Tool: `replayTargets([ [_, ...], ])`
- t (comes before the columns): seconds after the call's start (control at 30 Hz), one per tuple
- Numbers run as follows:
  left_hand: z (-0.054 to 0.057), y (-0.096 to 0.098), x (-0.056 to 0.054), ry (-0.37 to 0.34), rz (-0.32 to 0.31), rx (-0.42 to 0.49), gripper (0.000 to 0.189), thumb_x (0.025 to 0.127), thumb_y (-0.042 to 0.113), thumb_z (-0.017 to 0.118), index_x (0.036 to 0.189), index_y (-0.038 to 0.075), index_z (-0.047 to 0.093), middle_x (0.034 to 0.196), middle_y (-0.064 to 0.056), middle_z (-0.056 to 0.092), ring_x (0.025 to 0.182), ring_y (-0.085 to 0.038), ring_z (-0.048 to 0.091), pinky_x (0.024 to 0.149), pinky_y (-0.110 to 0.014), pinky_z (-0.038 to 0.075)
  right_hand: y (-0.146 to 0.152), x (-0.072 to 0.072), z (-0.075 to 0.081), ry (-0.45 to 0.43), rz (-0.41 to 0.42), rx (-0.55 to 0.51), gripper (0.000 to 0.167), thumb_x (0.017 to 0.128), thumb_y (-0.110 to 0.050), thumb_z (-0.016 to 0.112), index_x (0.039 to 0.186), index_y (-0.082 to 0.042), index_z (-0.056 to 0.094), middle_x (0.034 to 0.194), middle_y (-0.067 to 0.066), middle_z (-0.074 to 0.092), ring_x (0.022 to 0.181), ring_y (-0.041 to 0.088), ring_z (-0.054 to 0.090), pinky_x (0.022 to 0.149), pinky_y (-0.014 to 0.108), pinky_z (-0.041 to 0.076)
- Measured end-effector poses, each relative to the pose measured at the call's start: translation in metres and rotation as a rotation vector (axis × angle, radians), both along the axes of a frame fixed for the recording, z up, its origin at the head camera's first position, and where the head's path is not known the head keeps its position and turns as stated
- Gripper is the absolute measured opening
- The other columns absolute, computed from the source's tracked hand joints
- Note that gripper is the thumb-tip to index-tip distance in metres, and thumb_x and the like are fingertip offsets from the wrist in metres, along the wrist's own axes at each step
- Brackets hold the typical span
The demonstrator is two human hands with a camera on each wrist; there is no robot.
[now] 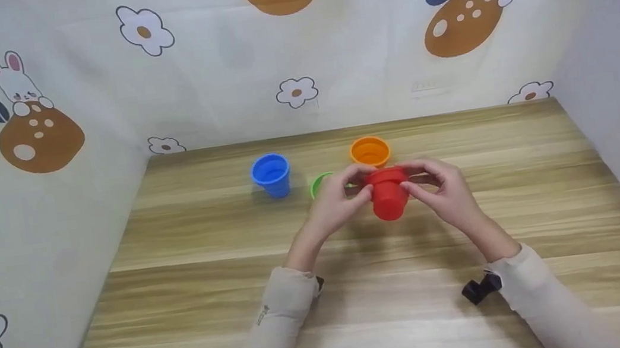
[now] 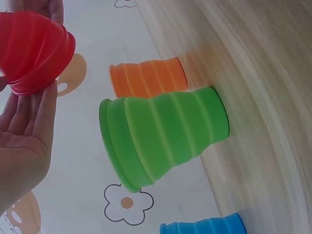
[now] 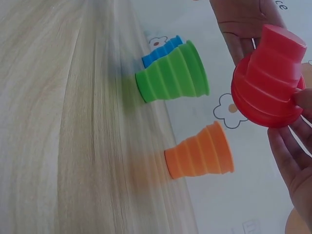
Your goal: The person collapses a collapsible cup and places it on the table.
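A red ribbed collapsible cup [image 1: 390,199] is held up above the table between both hands, tilted so its base faces the head camera. Its upper rings look partly folded in the right wrist view. My left hand [image 1: 338,197] pinches its left side near the rim, thumb in front and fingers behind. On the opposite side my right hand [image 1: 445,189] grips it the same way. Just behind the left hand stands a green cup [image 2: 163,134], mostly hidden by that hand in the head view. An orange cup [image 1: 370,151] is upright beyond the red one.
A blue cup [image 1: 272,174] stands upright to the left of the green cup. All three standing cups are on the wooden table [image 1: 196,309], whose back edge meets a wall covering [image 1: 213,79] printed with rabbits and flowers. Similar covering hangs at both sides.
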State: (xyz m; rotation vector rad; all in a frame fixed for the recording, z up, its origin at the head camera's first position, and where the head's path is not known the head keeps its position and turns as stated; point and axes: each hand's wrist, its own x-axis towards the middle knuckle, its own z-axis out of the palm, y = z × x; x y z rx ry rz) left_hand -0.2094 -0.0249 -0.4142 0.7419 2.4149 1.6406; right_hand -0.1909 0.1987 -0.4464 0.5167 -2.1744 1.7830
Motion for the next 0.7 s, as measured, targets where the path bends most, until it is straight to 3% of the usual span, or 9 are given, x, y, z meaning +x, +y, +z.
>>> replayTargets([
  [0.4, -0.0058, -0.0001, -0.0027, -0.034, 0.032, 0.107, 0.028, 0.093, 0.005, 0.062, 0.121, 0.005, 0.064, 0.114, -0.013, 0.070, 0.101, -0.019, 0.066, 0.087, -0.029, 0.061, 0.0063, 0.0007, -0.0011, -0.061, 0.065, -0.063, 0.038, 0.087, 0.010, 0.067, 0.125, 0.007, 0.063, 0.112, -0.008, 0.072, 0.102, 0.010, 0.070, 0.085, 0.023, 0.060],
  [0.7, -0.0069, -0.0007, -0.0032, -0.045, 0.052, 0.173, 0.027, 0.093, 0.004, 0.061, 0.121, 0.002, 0.063, 0.113, -0.017, 0.069, 0.099, -0.019, 0.065, 0.084, -0.029, 0.062, 0.0091, 0.0007, -0.0031, -0.048, 0.126, -0.100, 0.040, 0.090, 0.011, 0.063, 0.129, 0.011, 0.057, 0.116, -0.006, 0.071, 0.105, 0.010, 0.069, 0.087, 0.022, 0.059],
])
